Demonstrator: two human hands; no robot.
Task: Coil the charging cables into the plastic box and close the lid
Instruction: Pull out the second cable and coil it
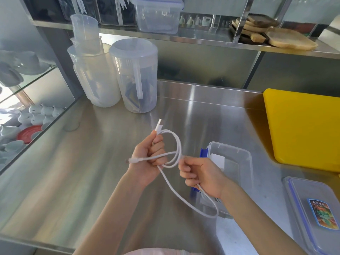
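A white charging cable (177, 144) is held above the steel counter, partly wound into a loop. My left hand (150, 159) grips the loop, with the USB plug sticking up past the fingers and the other plug poking out to the left. My right hand (201, 176) grips the loose length, which hangs down in a long bend below it. The clear plastic box (239, 153) with blue clips stands open just behind my right hand, a white item inside it. Its lid (301, 196), with a colourful sticker, lies flat at the lower right.
Two clear plastic jugs (134, 76) stand at the back left of the counter (92, 162). A yellow cutting board (303, 126) lies at the right. A shelf above holds another clear box (158, 15) and wooden boards (276, 34). Dishes sit behind glass at the left.
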